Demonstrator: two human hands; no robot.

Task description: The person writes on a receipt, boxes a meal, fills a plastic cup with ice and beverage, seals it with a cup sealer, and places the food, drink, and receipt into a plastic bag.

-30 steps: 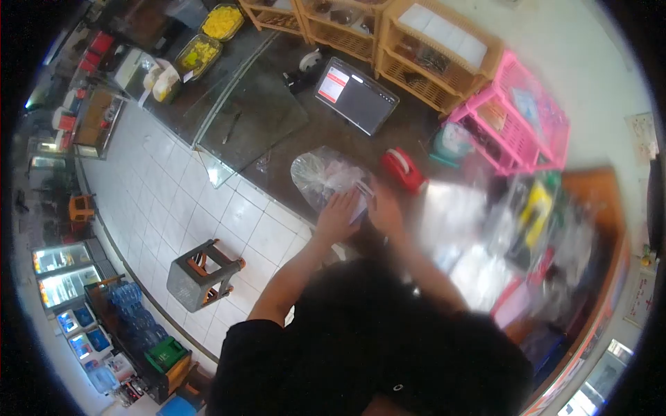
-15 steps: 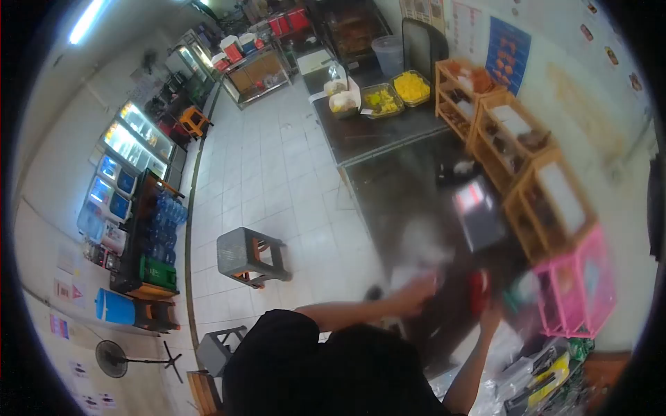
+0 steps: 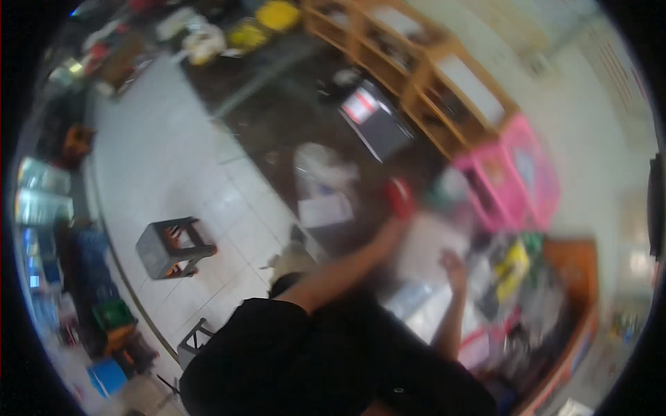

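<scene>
My left hand (image 3: 395,227) reaches across the dark table and is closed around the lower end of a small red object (image 3: 400,197), too blurred to name. My right hand (image 3: 454,267) is beside a pale, flat sheet or bag (image 3: 429,246), fingers loosely apart and nothing visible in them. To the left of the red object lies a clear plastic bag (image 3: 320,166) with whitish contents. White paper (image 3: 326,210) sits at the bag's lower end, near the table edge. Motion blur softens both hands.
A dark flat box (image 3: 378,128) with a red-and-white label lies farther back. Wooden shelf units (image 3: 451,97) and a pink rack (image 3: 510,177) line the wall. Plastic packaging (image 3: 513,270) piles up at the right. A grey stool (image 3: 173,246) stands on the tiled floor.
The view has swung right and down. My left hand has left the plastic bag and is now on the red object. My right hand has moved from the red object to the pale sheet.
</scene>
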